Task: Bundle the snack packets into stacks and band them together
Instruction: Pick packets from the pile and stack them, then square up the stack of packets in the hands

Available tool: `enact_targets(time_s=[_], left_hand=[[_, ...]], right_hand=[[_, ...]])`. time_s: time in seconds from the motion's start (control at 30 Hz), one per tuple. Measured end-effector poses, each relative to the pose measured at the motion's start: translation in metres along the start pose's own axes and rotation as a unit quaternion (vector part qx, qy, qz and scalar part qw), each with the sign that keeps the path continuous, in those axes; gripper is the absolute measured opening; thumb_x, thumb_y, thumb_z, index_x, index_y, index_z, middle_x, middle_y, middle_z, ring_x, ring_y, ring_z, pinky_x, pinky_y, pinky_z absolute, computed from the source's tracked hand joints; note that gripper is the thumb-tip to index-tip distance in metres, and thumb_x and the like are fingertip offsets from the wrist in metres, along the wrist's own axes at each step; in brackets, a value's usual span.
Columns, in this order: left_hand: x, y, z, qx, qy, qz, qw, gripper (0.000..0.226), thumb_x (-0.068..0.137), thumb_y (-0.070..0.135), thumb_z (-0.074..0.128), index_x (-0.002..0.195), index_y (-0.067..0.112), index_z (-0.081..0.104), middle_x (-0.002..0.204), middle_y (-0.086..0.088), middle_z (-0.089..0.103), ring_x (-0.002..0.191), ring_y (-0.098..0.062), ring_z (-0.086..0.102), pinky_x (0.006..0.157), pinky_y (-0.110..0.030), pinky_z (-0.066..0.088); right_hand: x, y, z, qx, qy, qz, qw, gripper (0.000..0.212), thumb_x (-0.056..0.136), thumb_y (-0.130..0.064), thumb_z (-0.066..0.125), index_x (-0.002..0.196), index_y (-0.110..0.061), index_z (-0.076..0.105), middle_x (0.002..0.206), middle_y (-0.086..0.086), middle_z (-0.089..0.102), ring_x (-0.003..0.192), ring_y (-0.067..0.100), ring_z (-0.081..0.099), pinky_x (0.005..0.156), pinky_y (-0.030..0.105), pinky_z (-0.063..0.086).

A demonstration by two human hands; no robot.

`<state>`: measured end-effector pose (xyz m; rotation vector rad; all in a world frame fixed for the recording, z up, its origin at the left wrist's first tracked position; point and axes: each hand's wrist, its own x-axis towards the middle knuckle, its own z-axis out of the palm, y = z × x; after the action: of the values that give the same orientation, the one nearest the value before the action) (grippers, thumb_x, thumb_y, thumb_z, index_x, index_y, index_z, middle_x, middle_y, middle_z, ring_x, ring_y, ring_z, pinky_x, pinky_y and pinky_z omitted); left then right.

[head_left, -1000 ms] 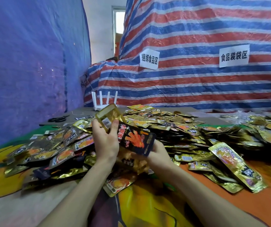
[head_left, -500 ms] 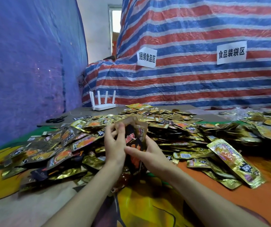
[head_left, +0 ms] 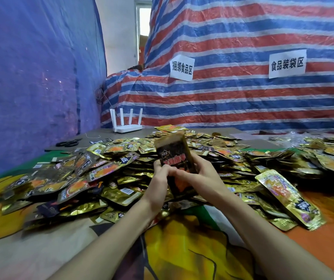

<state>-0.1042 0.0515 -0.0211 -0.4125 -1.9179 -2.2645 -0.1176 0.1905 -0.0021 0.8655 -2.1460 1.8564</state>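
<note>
A stack of snack packets [head_left: 173, 154], black and gold with red print, stands upright between my hands at the middle of the view. My left hand [head_left: 160, 178] grips its left edge, fingers curled over the front. From the right, my right hand [head_left: 201, 175] holds it with fingers wrapped behind. The lower part of the stack is hidden by my fingers. A large loose pile of snack packets [head_left: 105, 168] spreads over the table behind and on both sides. I see no band on the stack.
A white router [head_left: 127, 126] with several antennas stands at the back. Black scissors [head_left: 69, 142] lie at the far left. Striped tarp with two paper signs [head_left: 286, 63] forms the back wall; blue tarp closes the left. A colourful cloth [head_left: 182, 249] covers the near table.
The packets, held apart in each hand a second ago, have been brought together into one upright stack gripped by both hands. The camera view has shifted slightly.
</note>
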Motion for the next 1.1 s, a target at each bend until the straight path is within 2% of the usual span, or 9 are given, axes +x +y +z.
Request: enact_targets(time_s=[0.1,0.3,0.5,0.63,0.7,0.8,0.9,1.0,1.1], left_hand=[[-0.002,-0.001,0.004,-0.006,0.006,0.018,1.000,0.032,0.088,0.028,0.053,0.118,0.020,0.047,0.101,-0.010,0.065,0.074,-0.004,0.071,0.058,-0.019,0.054],[-0.006,-0.005,0.009,0.037,0.017,0.054,0.998,0.044,0.072,0.030,0.069,0.114,0.025,0.059,0.098,0.000,0.074,0.095,-0.017,0.071,0.073,-0.026,0.057],[-0.011,-0.004,0.007,0.072,-0.026,0.071,0.995,0.056,0.065,0.016,0.083,0.118,0.013,0.067,0.107,-0.009,0.075,0.101,-0.023,0.072,0.085,-0.033,0.058],[-0.014,0.004,0.006,0.078,-0.086,0.087,0.989,0.051,0.068,0.008,0.076,0.117,0.008,0.066,0.102,-0.008,0.075,0.097,-0.019,0.072,0.078,-0.024,0.056],[-0.016,0.007,0.009,0.089,-0.110,0.082,0.986,0.050,0.066,0.002,0.072,0.116,0.005,0.063,0.093,-0.003,0.074,0.087,-0.013,0.072,0.073,-0.020,0.054],[-0.017,0.008,0.013,0.098,-0.145,0.060,0.983,0.024,0.065,-0.002,0.063,0.084,0.011,0.068,0.065,-0.004,0.067,0.058,-0.016,0.067,0.056,-0.024,0.052],[-0.016,0.004,0.017,0.068,-0.075,0.049,0.994,0.015,0.063,0.004,0.058,0.074,0.011,0.066,0.060,-0.013,0.061,0.053,-0.028,0.060,0.049,-0.030,0.050],[-0.013,-0.001,0.016,0.075,0.006,0.068,0.995,0.013,0.063,0.012,0.058,0.072,0.012,0.067,0.064,-0.005,0.064,0.061,-0.019,0.062,0.057,-0.031,0.051],[-0.014,-0.004,0.014,0.113,-0.008,0.063,0.992,0.026,0.063,0.016,0.061,0.084,0.000,0.064,0.081,-0.016,0.067,0.076,-0.023,0.064,0.077,-0.041,0.051]], right_hand=[[0.001,0.003,0.009,0.052,0.017,0.020,0.998,0.045,0.067,-0.018,0.064,0.112,-0.019,0.064,0.094,-0.001,0.073,0.081,0.012,0.070,0.064,0.020,0.053],[-0.006,0.011,0.020,0.199,0.148,0.055,0.967,0.022,0.059,-0.016,0.047,0.068,-0.017,0.067,0.063,0.001,0.062,0.068,0.024,0.057,0.059,0.032,0.046],[-0.006,0.008,0.022,0.300,0.117,0.089,0.943,0.059,0.086,-0.046,0.055,0.115,0.005,0.067,0.100,0.016,0.071,0.095,0.031,0.068,0.086,0.039,0.056],[-0.006,0.005,0.019,0.300,0.082,0.082,0.947,0.059,0.087,-0.059,0.046,0.100,-0.008,0.072,0.091,0.008,0.074,0.087,0.021,0.073,0.074,0.029,0.059],[-0.004,0.005,0.017,0.285,0.069,0.065,0.954,0.062,0.094,-0.061,0.037,0.097,-0.008,0.070,0.087,0.008,0.074,0.084,0.020,0.073,0.071,0.027,0.059],[0.000,0.009,0.016,0.208,0.070,0.035,0.975,0.066,0.106,-0.050,0.021,0.105,-0.005,0.070,0.090,0.010,0.075,0.089,0.020,0.073,0.076,0.026,0.058],[0.003,0.013,0.015,0.140,0.074,0.027,0.987,0.064,0.110,-0.042,0.018,0.109,-0.007,0.071,0.099,0.009,0.075,0.095,0.016,0.071,0.076,0.019,0.054],[0.004,0.008,0.011,0.072,0.100,0.043,0.991,0.056,0.109,-0.044,0.027,0.111,-0.008,0.069,0.106,0.007,0.070,0.093,0.007,0.068,0.068,0.013,0.053],[0.002,-0.003,0.001,-0.035,0.166,0.051,0.984,0.038,0.104,-0.037,0.041,0.108,-0.009,0.067,0.103,0.005,0.066,0.091,0.015,0.064,0.065,0.019,0.055]])
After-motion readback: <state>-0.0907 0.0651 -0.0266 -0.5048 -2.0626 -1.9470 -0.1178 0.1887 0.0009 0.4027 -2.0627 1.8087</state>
